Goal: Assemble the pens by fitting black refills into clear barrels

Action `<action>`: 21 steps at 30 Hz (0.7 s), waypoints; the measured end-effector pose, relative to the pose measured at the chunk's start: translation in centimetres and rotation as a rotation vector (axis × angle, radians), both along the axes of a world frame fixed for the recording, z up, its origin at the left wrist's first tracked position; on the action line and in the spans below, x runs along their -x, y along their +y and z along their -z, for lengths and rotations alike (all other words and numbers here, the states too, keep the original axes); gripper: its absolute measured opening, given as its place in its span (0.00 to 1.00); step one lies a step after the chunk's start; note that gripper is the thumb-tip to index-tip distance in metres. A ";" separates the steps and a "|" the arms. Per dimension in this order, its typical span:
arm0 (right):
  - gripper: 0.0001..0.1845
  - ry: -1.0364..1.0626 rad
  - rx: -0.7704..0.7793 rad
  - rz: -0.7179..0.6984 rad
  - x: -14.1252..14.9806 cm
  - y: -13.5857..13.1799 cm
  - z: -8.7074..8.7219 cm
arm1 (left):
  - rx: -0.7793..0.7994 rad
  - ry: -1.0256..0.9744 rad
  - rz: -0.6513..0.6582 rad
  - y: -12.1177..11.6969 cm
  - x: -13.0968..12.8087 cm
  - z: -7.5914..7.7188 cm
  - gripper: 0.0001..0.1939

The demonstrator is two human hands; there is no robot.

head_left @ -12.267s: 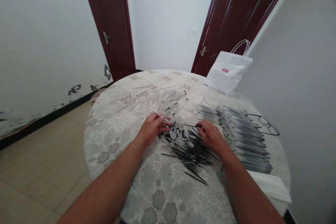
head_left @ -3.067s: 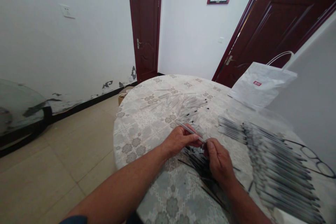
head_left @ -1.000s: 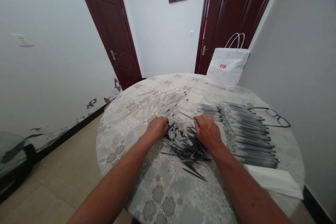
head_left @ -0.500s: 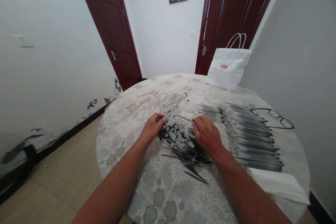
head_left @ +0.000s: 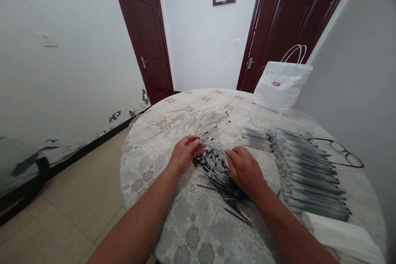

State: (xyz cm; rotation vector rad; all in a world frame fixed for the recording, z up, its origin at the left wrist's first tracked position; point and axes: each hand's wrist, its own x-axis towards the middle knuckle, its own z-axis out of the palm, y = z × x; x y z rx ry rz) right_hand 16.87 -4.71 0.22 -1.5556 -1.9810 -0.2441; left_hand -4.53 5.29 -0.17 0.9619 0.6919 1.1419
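A slim, pale grey pen (head_left: 213,146) spans the gap between my two hands above the table. The fingers of my left hand (head_left: 187,151) pinch its left end. At its other end, my right hand (head_left: 244,168) grips it between thumb and fingers. Below lies a heap of small white and black pen parts (head_left: 213,161), with thin black refills (head_left: 222,185) spread toward me and partly hidden by my right hand. Loose clear pen barrels (head_left: 201,119) lie beyond my left hand.
To the right, many pens (head_left: 312,173) lie in stacked rows, with a smaller row (head_left: 256,139) beside them. Glasses (head_left: 349,157) rest near the table's right edge. A white paper bag (head_left: 283,88) stands at the back. A folded white wrapper (head_left: 343,235) lies front right.
My left hand has come onto the left end of the pen, which now bridges both hands. The view has swung slightly left.
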 end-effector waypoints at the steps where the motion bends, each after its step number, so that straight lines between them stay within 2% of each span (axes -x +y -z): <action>1: 0.10 -0.002 0.005 -0.003 0.0 0.0 0.0 | -0.007 0.004 -0.001 -0.1 -0.1 0.0 0.16; 11: 0.11 -0.073 0.032 -0.045 0.2 0.0 0.2 | 0.004 0.058 0.007 -0.6 -0.4 -0.5 0.16; 17: 0.11 -0.173 0.050 -0.023 -0.3 -0.1 0.3 | 0.015 0.033 0.082 -0.7 -0.3 -0.5 0.14; 21: 0.12 -0.111 0.110 -0.051 0.0 -0.6 -0.4 | 0.029 0.057 0.094 -0.9 -0.4 -0.7 0.14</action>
